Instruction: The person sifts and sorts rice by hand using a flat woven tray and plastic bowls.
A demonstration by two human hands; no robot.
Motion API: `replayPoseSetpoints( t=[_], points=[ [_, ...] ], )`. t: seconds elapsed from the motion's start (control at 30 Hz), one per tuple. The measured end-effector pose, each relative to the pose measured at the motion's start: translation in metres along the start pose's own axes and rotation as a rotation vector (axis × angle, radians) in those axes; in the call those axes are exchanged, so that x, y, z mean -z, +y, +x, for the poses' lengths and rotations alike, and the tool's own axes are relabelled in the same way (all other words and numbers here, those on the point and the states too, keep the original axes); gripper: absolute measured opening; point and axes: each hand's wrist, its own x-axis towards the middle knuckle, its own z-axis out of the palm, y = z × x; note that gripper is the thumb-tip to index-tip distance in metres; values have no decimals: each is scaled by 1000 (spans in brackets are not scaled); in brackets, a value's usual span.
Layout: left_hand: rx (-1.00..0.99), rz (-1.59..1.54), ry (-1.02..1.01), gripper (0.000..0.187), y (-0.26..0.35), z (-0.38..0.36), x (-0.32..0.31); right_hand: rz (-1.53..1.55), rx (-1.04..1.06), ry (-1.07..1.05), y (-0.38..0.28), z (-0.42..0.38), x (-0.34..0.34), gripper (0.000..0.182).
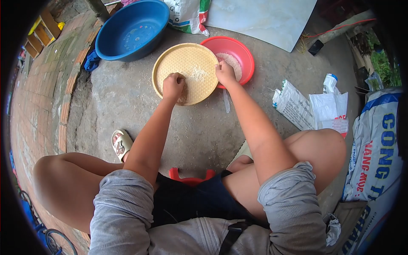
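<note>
A round yellow winnowing tray (193, 57) with a woven pattern is in front of me, overlapping the red basin (247, 55). Pale grains lie scattered at the tray's middle, and a darker patch of husks or grain sits near its lower edge. My right hand (225, 73) is closed on the tray's right rim. Over the lower left part of the tray, my left hand (173, 86) has its fingers curled together; whatever they hold is hidden. Inside the red basin, a heap of pale grain (231, 63) shows, partly covered by the tray and my right hand.
A large blue basin (134, 32) stands at the upper left, beside a printed sack (187, 15). Flattened white bags (297, 104) lie on the concrete at the right. Big stacked sacks (374, 148) line the right edge. A pale board (263, 19) is at the back.
</note>
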Motion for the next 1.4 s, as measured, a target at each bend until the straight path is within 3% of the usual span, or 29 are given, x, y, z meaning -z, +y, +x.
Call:
replayPoseSetpoints(
  t=[0.03,0.1,0.23,0.3,0.33,0.43,0.5,0.53,0.6,0.63,0.73,1.0,1.2,1.4],
  points=[
    [0,0,0,11,-1,1,1,0,0,0,0,0,0,24],
    [259,-135,-15,14,-5,5,4,-51,13,9,0,1,-1,24],
    [363,-187,37,15,-15,13,7,-56,-32,36,-12,0,-9,25],
    [372,-201,44,15,-16,16,5,-130,2,243,-25,-4,-14,30],
    [381,-216,49,15,-15,17,6,-130,1,243,-34,-6,-11,30],
    [422,-327,29,15,-3,20,5,-264,117,221,-48,-7,-11,30],
    [415,-391,-6,16,5,24,6,-175,406,283,-53,-4,-19,28],
    [407,-455,-42,16,9,27,6,-175,406,282,-55,-1,-25,28],
    [389,-500,-75,16,16,32,8,263,147,-22,-63,0,-36,25],
    [370,-544,-107,16,20,34,9,263,146,-22,-68,-1,-39,25],
    [323,-564,-149,15,31,40,12,887,-393,-379,-78,-3,-48,27],
    [229,-454,-194,17,42,43,13,1059,-489,-339,-72,0,-54,25],
    [242,-435,-49,17,26,40,6,1110,-516,-205,-63,10,-50,16],
    [381,-319,42,19,5,37,10,811,-314,45,-51,27,3,17]
  ],
)
